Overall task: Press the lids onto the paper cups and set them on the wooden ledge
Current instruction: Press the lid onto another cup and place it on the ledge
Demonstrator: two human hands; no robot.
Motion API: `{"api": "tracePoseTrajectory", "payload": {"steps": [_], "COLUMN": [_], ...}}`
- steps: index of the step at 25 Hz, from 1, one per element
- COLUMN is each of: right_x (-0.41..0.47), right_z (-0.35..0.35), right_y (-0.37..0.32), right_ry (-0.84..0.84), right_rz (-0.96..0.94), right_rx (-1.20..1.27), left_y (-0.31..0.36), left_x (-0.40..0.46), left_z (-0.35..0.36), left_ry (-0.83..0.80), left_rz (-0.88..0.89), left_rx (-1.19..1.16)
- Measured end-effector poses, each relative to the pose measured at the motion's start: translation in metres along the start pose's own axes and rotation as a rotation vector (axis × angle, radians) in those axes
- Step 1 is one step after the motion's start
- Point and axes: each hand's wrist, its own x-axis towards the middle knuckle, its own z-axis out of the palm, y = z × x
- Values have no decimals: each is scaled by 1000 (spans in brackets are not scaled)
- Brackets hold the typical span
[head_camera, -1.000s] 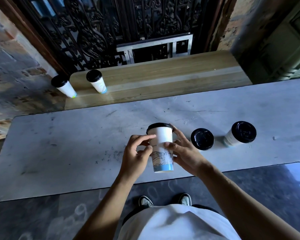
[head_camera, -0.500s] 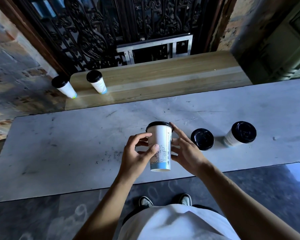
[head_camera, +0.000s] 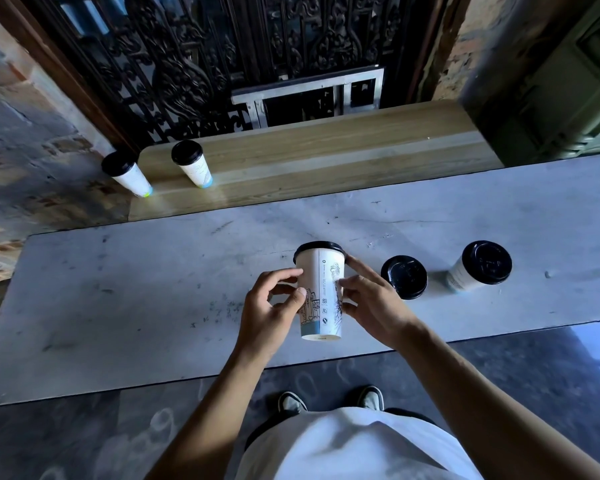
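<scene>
Hands, left [head_camera: 271,306] and right [head_camera: 371,303], pinch the lidded paper cup [head_camera: 321,292] from both sides above the marble counter [head_camera: 118,289], well short of the wooden ledge [head_camera: 326,161]; squeezing its thin wall could pop the black lid [head_camera: 318,247] loose.

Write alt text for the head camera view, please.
A person's left hand and right hand hold a lidded paper cup above a grey counter. Two lidded cups stand to its right, two more by the wooden ledge.
</scene>
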Motion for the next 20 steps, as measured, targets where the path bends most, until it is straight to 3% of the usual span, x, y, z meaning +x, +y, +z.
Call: {"api": "tracePoseTrajectory", "payload": {"steps": [20], "right_x": [-5], "right_z": [3], "right_y": [2], "right_ry": [-35], "right_rz": [-15], "right_rx": [-20], "left_y": [-11], "left_x": [-2], "left_z": [-1], "left_ry": [-26], "left_rz": [-95], "left_rx": [-33]}}
